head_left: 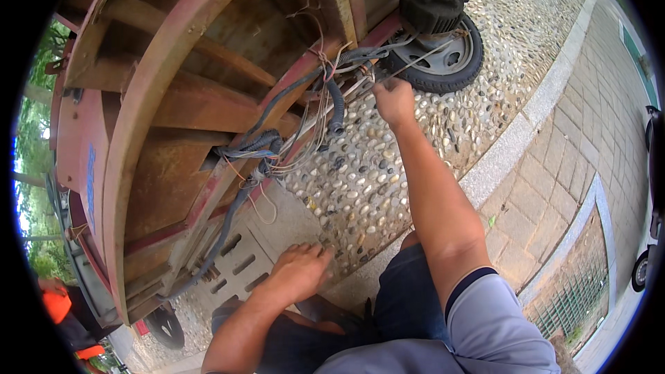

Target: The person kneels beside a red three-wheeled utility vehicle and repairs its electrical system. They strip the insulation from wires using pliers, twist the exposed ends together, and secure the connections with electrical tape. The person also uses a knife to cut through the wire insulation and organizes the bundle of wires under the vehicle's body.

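Note:
My right hand (395,102) reaches up to the underside of a tipped-up rusty red cargo vehicle. Its fingers are closed beside a bundle of loose wires (360,62); what they pinch is hidden by the hand. Just beyond it stand a black-tyred wheel (447,62) and a dark, grimy ribbed motor housing (433,7). Lower down, my left hand (301,270) hovers over my knees, empty, with loosely bent fingers apart. Grey corrugated conduit (336,107) hangs from the frame, and a tangle of thin wires (267,156) spills out farther left along the beam.
The raised rusty bed (159,194) fills the left side. Below lie a pebbled strip (367,187) and a slotted concrete slab (239,256). Brick paving (554,166) runs along the right, with a green grate (571,298). A person in orange (55,305) is at lower left.

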Demonstrator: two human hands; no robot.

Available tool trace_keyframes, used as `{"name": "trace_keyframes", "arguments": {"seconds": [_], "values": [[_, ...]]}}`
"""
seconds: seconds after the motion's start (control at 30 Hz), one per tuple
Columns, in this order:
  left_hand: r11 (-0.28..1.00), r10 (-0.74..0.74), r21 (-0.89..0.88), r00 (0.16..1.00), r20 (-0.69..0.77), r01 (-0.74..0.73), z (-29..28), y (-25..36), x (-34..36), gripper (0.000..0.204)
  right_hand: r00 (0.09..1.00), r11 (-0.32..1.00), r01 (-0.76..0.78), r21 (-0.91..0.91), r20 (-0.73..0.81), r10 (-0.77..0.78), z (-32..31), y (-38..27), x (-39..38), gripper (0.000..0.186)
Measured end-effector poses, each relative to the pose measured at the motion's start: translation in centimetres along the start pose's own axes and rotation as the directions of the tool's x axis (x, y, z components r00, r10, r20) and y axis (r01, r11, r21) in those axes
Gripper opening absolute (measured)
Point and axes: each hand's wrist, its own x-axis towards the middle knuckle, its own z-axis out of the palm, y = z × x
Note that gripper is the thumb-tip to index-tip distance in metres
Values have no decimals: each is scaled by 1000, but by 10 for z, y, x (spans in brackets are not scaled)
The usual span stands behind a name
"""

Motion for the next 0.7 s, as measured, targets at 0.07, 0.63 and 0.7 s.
{"name": "trace_keyframes", "arguments": {"seconds": [0.07,0.63,0.7], "values": [[1000,-8,-5,1000,-1,8,4,-2,-2,47,989,976,-149,159,14,149,-1,-5,-11,28],[1000,0,-1,1000,-28,0,10,0,4,48,952,803,-305,512,195,237,-1,-44,1,14],[1000,-17,16,1000,5,17,8,3,3,49,924,735,-382,560,252,288,0,-42,0,12]]}}
